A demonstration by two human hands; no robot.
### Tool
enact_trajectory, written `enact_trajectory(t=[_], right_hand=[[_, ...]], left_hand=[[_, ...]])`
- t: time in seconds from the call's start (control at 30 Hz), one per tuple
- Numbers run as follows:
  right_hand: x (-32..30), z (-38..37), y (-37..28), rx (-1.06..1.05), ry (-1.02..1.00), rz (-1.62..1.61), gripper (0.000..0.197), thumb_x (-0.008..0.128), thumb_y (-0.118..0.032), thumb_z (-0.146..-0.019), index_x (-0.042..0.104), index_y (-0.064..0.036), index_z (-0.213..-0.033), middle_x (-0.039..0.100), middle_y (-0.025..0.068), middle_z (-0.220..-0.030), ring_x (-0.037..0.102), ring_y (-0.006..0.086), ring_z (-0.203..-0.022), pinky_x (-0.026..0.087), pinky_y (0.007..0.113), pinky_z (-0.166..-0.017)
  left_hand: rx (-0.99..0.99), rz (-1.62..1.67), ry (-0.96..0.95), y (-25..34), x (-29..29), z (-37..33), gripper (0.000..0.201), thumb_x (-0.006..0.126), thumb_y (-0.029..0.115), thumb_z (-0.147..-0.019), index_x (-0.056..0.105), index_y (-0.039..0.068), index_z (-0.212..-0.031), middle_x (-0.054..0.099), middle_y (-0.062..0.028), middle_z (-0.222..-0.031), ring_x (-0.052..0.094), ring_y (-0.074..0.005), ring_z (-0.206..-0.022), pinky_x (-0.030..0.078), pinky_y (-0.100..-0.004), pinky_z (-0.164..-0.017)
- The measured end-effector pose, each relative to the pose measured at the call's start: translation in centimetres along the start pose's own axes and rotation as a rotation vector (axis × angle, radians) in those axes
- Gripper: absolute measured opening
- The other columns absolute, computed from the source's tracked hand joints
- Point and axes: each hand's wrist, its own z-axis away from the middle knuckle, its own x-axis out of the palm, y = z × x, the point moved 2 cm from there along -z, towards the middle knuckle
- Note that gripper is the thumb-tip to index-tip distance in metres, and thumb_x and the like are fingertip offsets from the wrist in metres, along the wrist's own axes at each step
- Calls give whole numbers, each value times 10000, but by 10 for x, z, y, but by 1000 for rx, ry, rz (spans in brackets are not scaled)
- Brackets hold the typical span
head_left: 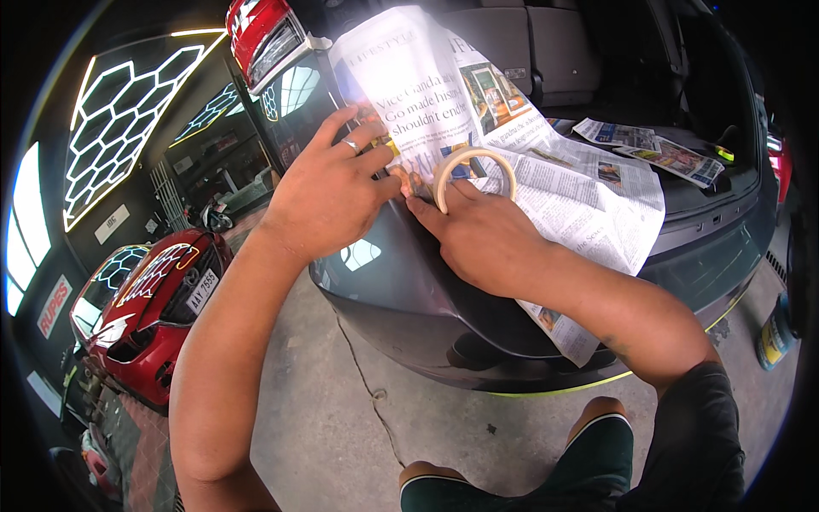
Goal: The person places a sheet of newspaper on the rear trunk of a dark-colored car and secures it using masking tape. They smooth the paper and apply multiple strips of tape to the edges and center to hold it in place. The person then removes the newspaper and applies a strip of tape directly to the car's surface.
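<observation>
A sheet of newspaper (418,94) drapes over the rear corner of a dark grey car, beside the open cargo area. My left hand (337,192), with a ring on one finger, rests on the paper's left edge; its fingers are bent but apart, pressing the paper against the car body. Close to its thumb, my right hand (490,239) grips a cream roll of masking tape (474,155), with fingers through the ring. The right thumb reaches toward the paper's edge at the left fingertips. Whether a tape strip lies under the fingertips is unclear.
More newspaper (653,152) lies in the cargo area before grey seats (567,47). The rear bumper (409,328) curves below my hands. A red car (158,320) is parked at left; a container (778,333) stands on the concrete floor (320,427) at right.
</observation>
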Motion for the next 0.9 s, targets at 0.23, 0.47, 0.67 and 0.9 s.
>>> enact_trajectory(t=[0.23, 0.47, 0.67, 0.9], right_hand=[[-6, 4, 1, -37, -51, 69, 748, 815, -88, -859, 595, 26, -1565, 685, 181, -1302, 664, 309, -1226, 625, 414, -911], [-16, 34, -4, -6, -45, 30, 733, 830, -96, -824, 643, -12, -1528, 690, 174, -1252, 676, 294, -1189, 629, 408, -836], [-5, 37, -1, -15, -12, 111, 622, 784, -97, -859, 694, -33, -1471, 696, 149, -1207, 692, 273, -1147, 624, 382, -805], [2, 35, -3, -24, 15, 190, 488, 685, -120, -966, 707, -44, -1447, 704, 138, -1205, 699, 260, -1135, 625, 367, -796]], left_hand=[[20, -20, -26, 4, 0, 0, 278, 760, 153, -881, 812, 129, -1153, 729, -59, -1260, 591, -280, -1431, 346, -520, -1325], [35, -32, -59, 14, 5, 3, 343, 753, 158, -883, 787, 91, -1217, 736, -70, -1279, 606, -283, -1406, 376, -502, -1306], [44, -23, -73, 15, 2, 3, 368, 748, 166, -889, 790, 92, -1247, 739, -69, -1291, 609, -284, -1400, 377, -498, -1305], [75, -15, -71, 19, 5, 6, 383, 748, 171, -878, 811, 139, -1255, 736, -64, -1297, 611, -283, -1391, 385, -493, -1299]])
